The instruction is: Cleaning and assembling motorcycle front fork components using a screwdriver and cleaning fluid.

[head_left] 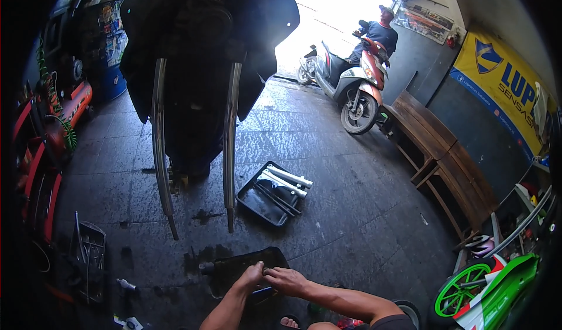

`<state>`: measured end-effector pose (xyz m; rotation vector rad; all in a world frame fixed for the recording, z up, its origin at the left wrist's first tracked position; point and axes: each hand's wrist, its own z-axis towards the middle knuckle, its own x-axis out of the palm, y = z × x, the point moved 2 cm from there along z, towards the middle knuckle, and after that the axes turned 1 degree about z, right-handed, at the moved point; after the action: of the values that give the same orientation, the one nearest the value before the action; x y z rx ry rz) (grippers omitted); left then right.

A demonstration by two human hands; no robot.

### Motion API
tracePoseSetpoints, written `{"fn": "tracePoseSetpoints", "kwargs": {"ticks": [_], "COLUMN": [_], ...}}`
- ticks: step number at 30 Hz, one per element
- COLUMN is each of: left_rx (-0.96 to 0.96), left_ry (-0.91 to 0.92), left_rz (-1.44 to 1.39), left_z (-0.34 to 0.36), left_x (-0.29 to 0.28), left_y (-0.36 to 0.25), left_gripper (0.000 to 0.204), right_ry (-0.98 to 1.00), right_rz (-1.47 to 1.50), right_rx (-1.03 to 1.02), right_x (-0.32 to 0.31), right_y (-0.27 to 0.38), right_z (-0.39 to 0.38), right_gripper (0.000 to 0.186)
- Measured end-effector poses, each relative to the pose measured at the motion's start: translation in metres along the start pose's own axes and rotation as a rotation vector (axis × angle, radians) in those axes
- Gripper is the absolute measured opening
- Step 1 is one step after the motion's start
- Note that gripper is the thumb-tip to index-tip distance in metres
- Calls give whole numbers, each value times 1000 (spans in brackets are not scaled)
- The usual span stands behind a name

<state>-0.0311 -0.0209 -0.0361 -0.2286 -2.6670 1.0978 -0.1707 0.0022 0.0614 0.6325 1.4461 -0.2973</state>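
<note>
Close together over a black tray (228, 274) on the floor are my left hand (252, 277) and my right hand (285, 281). Their fingers are closed and meet around something small that I cannot make out. A dark cylindrical piece (206, 268) lies at the tray's left edge. Beyond, a second black tray (249, 202) holds silver fork legs (287, 180) and thin dark rods (272, 196). Two chrome fork tubes (158, 131) hang down from a dark motorcycle body (196, 96) in front of me.
A tool tray (92, 254) and an orange air compressor (76, 101) stand on the left. Further right are a wooden bench (433, 131), a green wheel (462, 289) and a green fairing (509, 289). A person (383, 37) is at a red scooter (366, 87) by the bright doorway.
</note>
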Motion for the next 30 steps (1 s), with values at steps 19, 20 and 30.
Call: {"fn": "tracePoseSetpoints", "kwargs": {"ticks": [19,20,30], "left_rx": [-106,-120,316], "left_ry": [385,280,64], "left_rz": [-766,-678,-545], "left_z": [8,4,25], "left_x": [-8,-7,1], "left_y": [20,15,32], "left_gripper": [42,42,42], "right_ry": [-158,-88,-294], "right_rz": [153,121,118], "right_rx": [8,-28,139], "right_x": [3,1,5], "right_y": [-5,-7,5], "right_z": [2,0,14], "right_gripper": [53,56,31]}}
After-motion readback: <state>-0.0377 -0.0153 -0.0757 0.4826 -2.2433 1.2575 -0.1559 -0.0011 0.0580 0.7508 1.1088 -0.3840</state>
